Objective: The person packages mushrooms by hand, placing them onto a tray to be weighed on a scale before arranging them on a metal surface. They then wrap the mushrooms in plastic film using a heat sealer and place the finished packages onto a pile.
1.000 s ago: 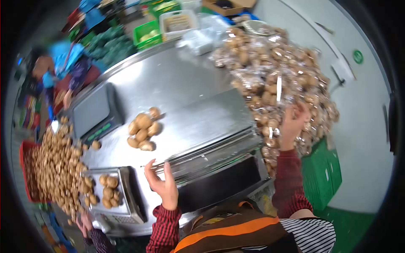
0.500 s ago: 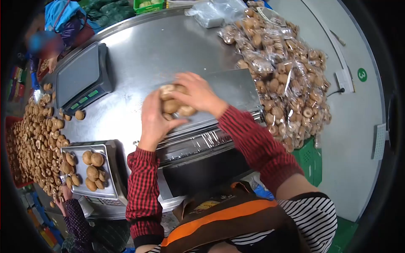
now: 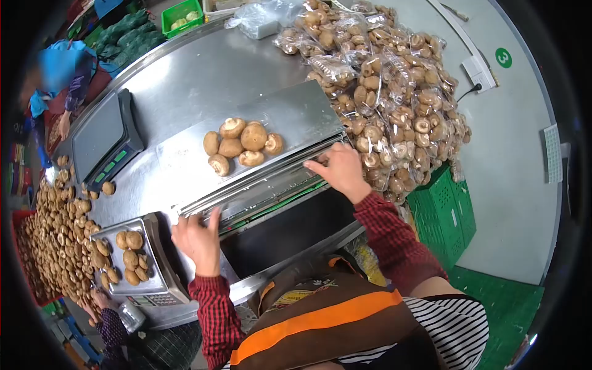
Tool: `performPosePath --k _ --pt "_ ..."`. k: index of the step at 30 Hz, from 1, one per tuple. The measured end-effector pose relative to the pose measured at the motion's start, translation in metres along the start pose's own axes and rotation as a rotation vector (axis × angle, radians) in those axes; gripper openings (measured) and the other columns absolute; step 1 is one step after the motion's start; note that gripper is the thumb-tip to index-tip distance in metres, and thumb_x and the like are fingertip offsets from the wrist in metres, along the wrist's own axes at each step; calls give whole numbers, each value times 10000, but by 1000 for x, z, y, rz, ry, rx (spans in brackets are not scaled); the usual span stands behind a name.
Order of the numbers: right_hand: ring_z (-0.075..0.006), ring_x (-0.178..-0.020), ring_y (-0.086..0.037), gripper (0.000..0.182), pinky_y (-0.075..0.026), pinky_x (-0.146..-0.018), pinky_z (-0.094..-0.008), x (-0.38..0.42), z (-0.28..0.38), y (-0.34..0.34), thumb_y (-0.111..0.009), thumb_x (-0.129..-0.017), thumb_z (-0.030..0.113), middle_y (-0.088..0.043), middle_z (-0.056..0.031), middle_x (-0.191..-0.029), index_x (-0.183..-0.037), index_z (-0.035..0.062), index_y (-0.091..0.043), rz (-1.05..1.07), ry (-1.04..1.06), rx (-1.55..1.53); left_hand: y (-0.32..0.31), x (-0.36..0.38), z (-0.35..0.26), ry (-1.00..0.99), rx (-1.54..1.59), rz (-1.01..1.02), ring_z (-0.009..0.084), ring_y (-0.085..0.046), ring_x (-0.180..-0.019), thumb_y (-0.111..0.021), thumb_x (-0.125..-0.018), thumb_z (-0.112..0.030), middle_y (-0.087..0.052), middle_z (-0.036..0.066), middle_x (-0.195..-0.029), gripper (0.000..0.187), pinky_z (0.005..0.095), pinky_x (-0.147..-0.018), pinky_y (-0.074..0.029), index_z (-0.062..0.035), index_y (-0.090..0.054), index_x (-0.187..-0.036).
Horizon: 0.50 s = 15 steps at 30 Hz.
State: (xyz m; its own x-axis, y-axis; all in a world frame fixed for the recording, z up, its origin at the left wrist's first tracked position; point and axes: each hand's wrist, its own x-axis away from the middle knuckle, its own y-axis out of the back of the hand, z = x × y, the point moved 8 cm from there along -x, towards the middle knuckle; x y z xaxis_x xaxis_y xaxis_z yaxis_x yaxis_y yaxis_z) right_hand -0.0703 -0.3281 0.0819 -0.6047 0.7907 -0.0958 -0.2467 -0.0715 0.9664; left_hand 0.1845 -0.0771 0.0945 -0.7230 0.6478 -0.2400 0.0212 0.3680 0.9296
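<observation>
A small group of brown shiitake mushrooms (image 3: 253, 136) lies loose on a flat metal plate (image 3: 302, 108), several caps up and some showing pale undersides. In front of it runs a film-wrapping machine with long metal rails (image 3: 271, 198), a green strip showing along its slot. My left hand (image 3: 196, 240) is at the rails' left end, its thumb raised apart from the fingers. At their right end my right hand (image 3: 342, 169) rests with the thumb stretched leftward and the fingers bent over the edge. Whether film lies under the fingertips cannot be made out.
Bagged mushrooms (image 3: 394, 111) are heaped at the right. A scale (image 3: 154, 271) at lower left carries mushrooms; another scale (image 3: 98, 139) stands beyond. Loose mushrooms (image 3: 58, 228) pile at far left, near a co-worker's hand (image 3: 98, 299). Another person (image 3: 65, 80) sits at upper left. Green crates (image 3: 444, 206) stand lower right.
Both hands have let go of the mushrooms, which now lie on the plate. My hands have moved apart and toward me, to the two ends of the rails. The view has shifted.
</observation>
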Motion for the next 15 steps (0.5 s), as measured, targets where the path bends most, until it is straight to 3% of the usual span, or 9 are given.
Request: performPosePath --k 3,5,7,9,10,11,13,14,15 --pt "-339 -776 -633 411 -489 -696 -456 -6 10 -25 -672 -835 407 -659 -172 -776 -748 5 -673 127 -93 -228 -24 -9 -1 -9 213 121 312 -565 -687 -712 -831 -271 -602 151 -699 316 440 -685 -435 14 -672 -701" --pt "-239 -567 -581 354 -461 -539 -379 4 5 -19 -583 -909 283 -580 -112 -611 -683 11 -576 140 -72 -682 -45 4 29 348 627 363 238 -488 -539 -662 -885 -249 -570 106 -638 342 379 -556 -411 13 -609 -671" --pt "-139 -462 -432 378 -344 -429 -302 51 3 -58 -470 -970 247 -436 -18 -514 -628 87 -457 822 -881 -1865 -46 34 22 851 1465 726 83 -307 -473 -550 -962 -243 -395 -42 -561 387 230 -442 -252 -136 -419 -614" --pt "-115 -453 -375 377 -287 -414 -282 30 23 -24 -418 -990 237 -380 10 -507 -633 116 -423 917 -695 -1999 -23 41 -13 1140 2115 1118 63 -281 -477 -468 -995 -247 -315 -52 -553 413 226 -421 -221 -161 -334 -613" --pt "-92 -443 -317 381 -230 -399 -261 14 40 2 -366 -1009 228 -325 38 -500 -638 144 -388 1006 -495 -2122 1 9 -13 922 2190 916 60 -281 -481 -435 -1003 -240 -293 -51 -555 419 220 -422 -231 -166 -298 -614" --pt "-103 -446 -320 408 -282 -423 -277 -22 32 22 -315 -1024 234 -315 35 -493 -636 132 -392 699 -396 -2122 24 -21 -12 721 2228 720 56 -281 -485 -402 -1011 -234 -271 -50 -558 424 215 -423 -241 -170 -261 -615" --pt "-161 -622 -560 340 -422 -569 -277 -95 46 51 -345 -1024 233 -585 -69 -677 -793 77 -540 288 -314 -2087 46 -88 -11 336 2309 426 112 -511 -587 -391 -1009 -212 -517 34 -629 375 205 -548 -430 -105 -494 -664" --pt "-188 -732 -647 328 -479 -644 -284 -122 47 53 -361 -1025 236 -674 -119 -794 -881 51 -589 41 -427 -1964 42 -118 -15 254 1965 176 170 -584 -755 -376 -1012 -208 -599 113 -803 332 248 -702 -469 -41 -584 -813" --pt "-201 -844 -663 306 -503 -713 -294 -154 52 43 -377 -1027 238 -687 -145 -906 -979 27 -594 45 -203 -1817 40 -142 -21 167 1609 -49 228 -658 -923 -362 -1016 -203 -682 192 -977 390 292 -855 -508 23 -675 -963"
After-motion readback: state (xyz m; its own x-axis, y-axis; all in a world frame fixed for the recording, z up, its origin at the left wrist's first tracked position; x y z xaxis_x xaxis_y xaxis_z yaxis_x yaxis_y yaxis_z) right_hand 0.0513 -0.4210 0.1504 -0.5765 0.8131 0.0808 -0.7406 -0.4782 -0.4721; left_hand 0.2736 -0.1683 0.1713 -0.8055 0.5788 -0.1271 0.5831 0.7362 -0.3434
